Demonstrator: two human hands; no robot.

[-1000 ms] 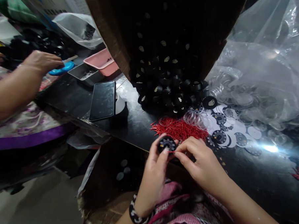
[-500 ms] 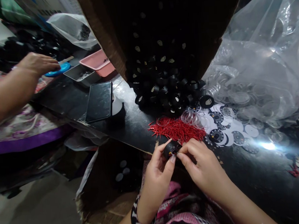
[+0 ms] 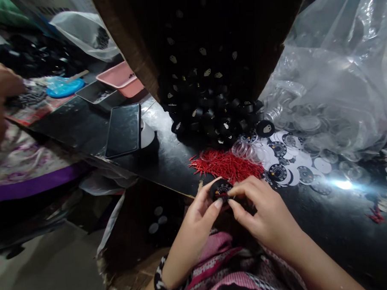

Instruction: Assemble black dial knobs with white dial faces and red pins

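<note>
Left hand (image 3: 196,215) pinched small black dial housing (image 3: 221,190) by rim, at near edge of black table (image 3: 168,156), printed face up. Right hand (image 3: 263,208) closed fingertips on housing's right side; whether red pointer lay under them, cannot tell. Step judged: fitting pointer onto dial face. Red pointer pile (image 3: 228,165) lay just beyond hands; printed dial discs (image 3: 289,164) to right; heap of black housings (image 3: 211,114) farther back. Next move likely needs steady press at dial centre, housing kept level. Another person's hand (image 3: 0,85) worked far left.
</note>
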